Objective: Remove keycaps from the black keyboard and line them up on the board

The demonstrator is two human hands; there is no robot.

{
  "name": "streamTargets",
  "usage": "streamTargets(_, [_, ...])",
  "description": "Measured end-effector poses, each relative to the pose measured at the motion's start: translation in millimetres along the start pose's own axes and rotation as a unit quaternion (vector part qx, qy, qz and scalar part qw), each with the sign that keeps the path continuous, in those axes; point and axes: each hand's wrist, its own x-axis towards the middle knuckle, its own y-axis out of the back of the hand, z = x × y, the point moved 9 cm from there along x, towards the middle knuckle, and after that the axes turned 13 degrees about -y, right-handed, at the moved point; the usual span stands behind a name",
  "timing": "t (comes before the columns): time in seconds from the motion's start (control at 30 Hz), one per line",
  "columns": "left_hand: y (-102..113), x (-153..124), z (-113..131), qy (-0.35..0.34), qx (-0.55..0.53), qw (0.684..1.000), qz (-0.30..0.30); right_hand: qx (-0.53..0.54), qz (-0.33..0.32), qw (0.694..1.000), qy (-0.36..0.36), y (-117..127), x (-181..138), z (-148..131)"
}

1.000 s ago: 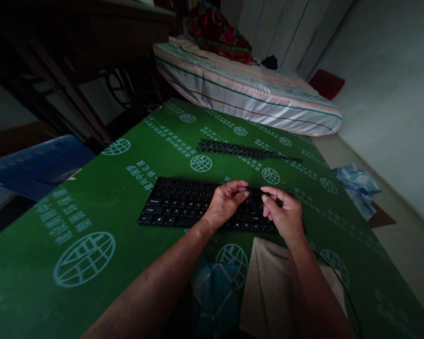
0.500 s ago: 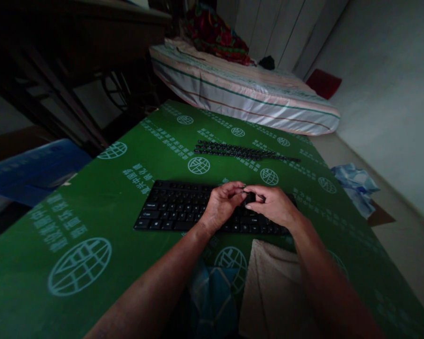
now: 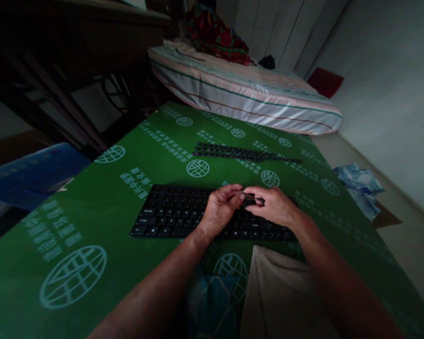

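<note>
Small dark piece sits pinched between left hand and right hand above the keyboard.

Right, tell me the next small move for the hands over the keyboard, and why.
Probably lower the small dark piece onto the keyboard beneath. The left hand and the right hand both pinch it at the fingertips, over the keys of the board's right half, so only a short drop is left. What the piece is, the dim picture does not show.

Matt black plastic keyboard; smooth, slightly glossy green printed sheet; striped cloth mattress.
</note>
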Motion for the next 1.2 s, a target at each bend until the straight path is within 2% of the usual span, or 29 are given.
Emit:
streamTargets(0.13, [1, -1, 0, 0.001, 0.000, 1.000, 0.015, 0.020, 0.029, 0.998, -0.046, 19, 10, 32])
streamTargets(0.3, [2, -1, -4, -0.005, 0.059, 0.998, -0.015, 0.072, 0.090, 0.984, -0.138, 50, 26, 101])
streamTargets(0.4, [3, -1, -6, -0.018, 0.122, 0.992, -0.036, 0.109, 0.107, 0.969, -0.193, 60, 36, 139])
streamTargets(0.5, [1, -2, -2, -0.045, 0.181, 0.981, -0.062, 0.111, 0.106, 0.963, -0.220, 62, 51, 161])
streamTargets(0.7, [-4, -5, 9, -0.064, 0.257, 0.959, -0.100, -0.023, 0.048, 0.981, -0.185, 44, 94, 174])
streamTargets(0.83, [-6, -7, 11, -0.068, 0.278, 0.952, -0.108, -0.044, 0.036, 0.982, -0.182, 35, 115, 186])
streamTargets(1.2, [-12, -8, 15, -0.092, 0.311, 0.936, -0.140, -0.069, 0.010, 0.979, -0.190, 26, 127, 191])
